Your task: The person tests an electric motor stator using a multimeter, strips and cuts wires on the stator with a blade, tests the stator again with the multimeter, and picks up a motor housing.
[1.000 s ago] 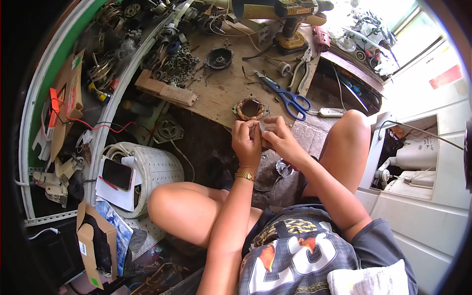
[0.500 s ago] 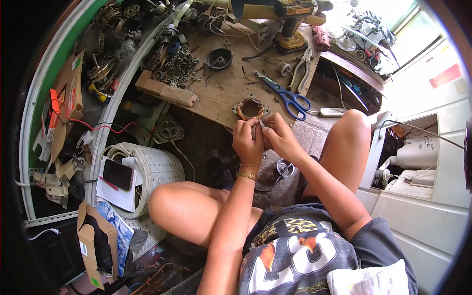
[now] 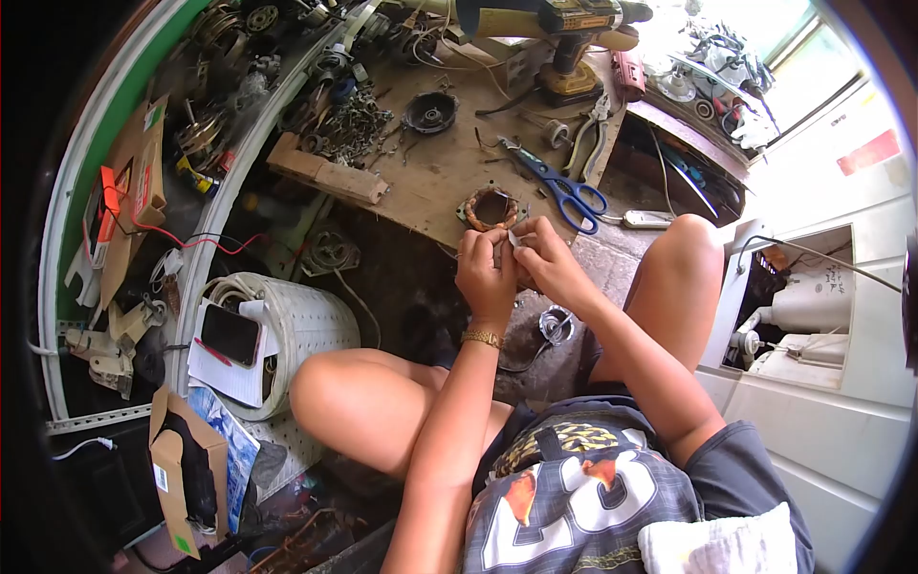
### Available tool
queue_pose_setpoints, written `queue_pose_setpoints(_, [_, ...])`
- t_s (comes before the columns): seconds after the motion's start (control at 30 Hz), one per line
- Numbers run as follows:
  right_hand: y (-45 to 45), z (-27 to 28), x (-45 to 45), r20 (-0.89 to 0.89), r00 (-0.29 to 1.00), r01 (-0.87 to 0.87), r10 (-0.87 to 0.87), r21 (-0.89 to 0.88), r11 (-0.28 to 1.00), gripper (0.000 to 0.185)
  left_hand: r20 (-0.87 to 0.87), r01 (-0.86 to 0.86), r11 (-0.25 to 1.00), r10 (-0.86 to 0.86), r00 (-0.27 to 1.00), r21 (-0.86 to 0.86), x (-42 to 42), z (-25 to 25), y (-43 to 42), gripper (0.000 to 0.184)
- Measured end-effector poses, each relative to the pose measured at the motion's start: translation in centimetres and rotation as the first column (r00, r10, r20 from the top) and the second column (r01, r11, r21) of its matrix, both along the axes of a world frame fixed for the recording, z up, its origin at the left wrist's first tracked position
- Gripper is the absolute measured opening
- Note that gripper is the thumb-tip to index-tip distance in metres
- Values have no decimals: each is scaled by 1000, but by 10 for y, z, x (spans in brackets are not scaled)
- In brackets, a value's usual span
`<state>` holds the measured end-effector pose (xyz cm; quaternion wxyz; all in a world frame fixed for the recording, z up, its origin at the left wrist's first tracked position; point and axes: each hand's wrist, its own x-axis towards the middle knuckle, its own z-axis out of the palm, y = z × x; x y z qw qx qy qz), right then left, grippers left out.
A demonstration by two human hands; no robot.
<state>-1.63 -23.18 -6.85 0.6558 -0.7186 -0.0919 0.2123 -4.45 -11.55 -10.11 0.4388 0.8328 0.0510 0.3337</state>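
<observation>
My left hand [image 3: 484, 273] and my right hand [image 3: 549, 260] meet at the front edge of the wooden board, fingertips pinched together. Between them shows a small whitish piece [image 3: 513, 239], too small to make out, which both hands seem to grip. Just beyond the fingertips lies a ring-shaped copper coil [image 3: 491, 208] on the board. Blue-handled scissors [image 3: 564, 190] rest to the right of the coil, with pliers [image 3: 588, 137] beside them. Behind the coil sits a round black part [image 3: 429, 113].
A yellow and black drill [image 3: 571, 67] stands at the back of the wooden board [image 3: 421, 196]. Small metal parts [image 3: 349, 129] are heaped at the left, behind a wood block [image 3: 325, 172]. A white perforated drum [image 3: 320, 320] holds a phone [image 3: 230, 336] and paper.
My fingers have shifted slightly around the whitish piece, less of which shows than a second ago. The hands stay together near the coil. The view has moved slightly.
</observation>
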Motion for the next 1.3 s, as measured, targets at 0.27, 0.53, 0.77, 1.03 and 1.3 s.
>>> queue_pose_setpoints(0.27, [-8,11,3,29,997,69,-74,143,987,27,-34,1,999,1,999,54,-1,1,1,8])
queue_pose_setpoints(0.53, [1,-8,0,40,999,29,-30,38,999,21,-19,-12,999,12,1000,39,0,-1,0,8])
queue_pose_setpoints(0.77, [-9,11,-2,-46,993,113,-107,169,979,24,-5,2,997,-2,1000,77,0,2,1,9])
queue_pose_setpoints(1.03, [-2,3,-1,2,1000,15,-16,70,997,22,0,-5,999,5,1000,48,1,-1,1,12])
queue_pose_setpoints(1.3, [-15,21,5,-76,992,108,-104,58,992,16,-31,14,998,-12,999,65,0,1,2,11])
